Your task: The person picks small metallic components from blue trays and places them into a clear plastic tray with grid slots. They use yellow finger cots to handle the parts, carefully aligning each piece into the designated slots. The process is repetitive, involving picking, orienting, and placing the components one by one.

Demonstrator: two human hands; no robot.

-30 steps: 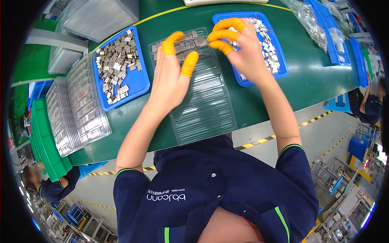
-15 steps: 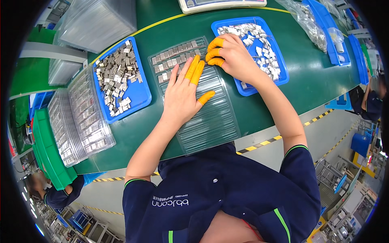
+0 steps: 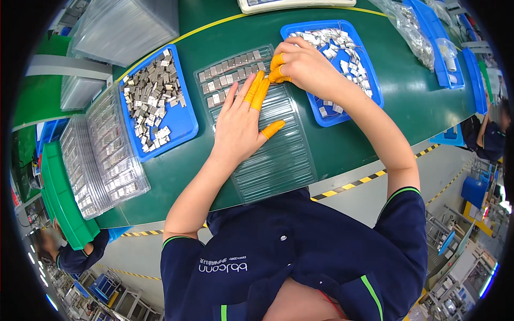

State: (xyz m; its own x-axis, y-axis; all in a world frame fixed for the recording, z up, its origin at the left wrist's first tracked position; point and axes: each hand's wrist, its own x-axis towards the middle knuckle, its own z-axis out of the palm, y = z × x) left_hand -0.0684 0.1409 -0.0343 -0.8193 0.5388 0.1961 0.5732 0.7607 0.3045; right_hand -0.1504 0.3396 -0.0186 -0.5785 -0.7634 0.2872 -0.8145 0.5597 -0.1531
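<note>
In front of me lies a clear ribbed plastic tray [image 3: 276, 160], its far rows filled with small metal connector shells [image 3: 227, 65]. My left hand [image 3: 241, 120] rests flat on it, fingers stretched toward the filled rows, with yellow finger cots on some of them. At the tray's right side, by the filled rows, my right hand [image 3: 302, 67] has its yellow-capped fingers pinched together; what they hold, if anything, is hidden. Behind that hand sits a blue tray [image 3: 375, 96] of small white pieces with thin wires. A second blue tray [image 3: 184, 120], heaped with loose metal shells, lies left of my left hand.
Filled clear trays [image 3: 107, 155] are stacked at the left, beside a green bin [image 3: 61, 198]. Tall clear plastic stacks [image 3: 123, 37] stand at the far left. A white device [image 3: 294, 5] is at the far edge, and a plastic bag [image 3: 409, 32] at the far right.
My right hand has shifted slightly left and nearer, its fingers drawn closer together at the filled rows, and its elbow has swung outward. My left hand stays almost in place.
</note>
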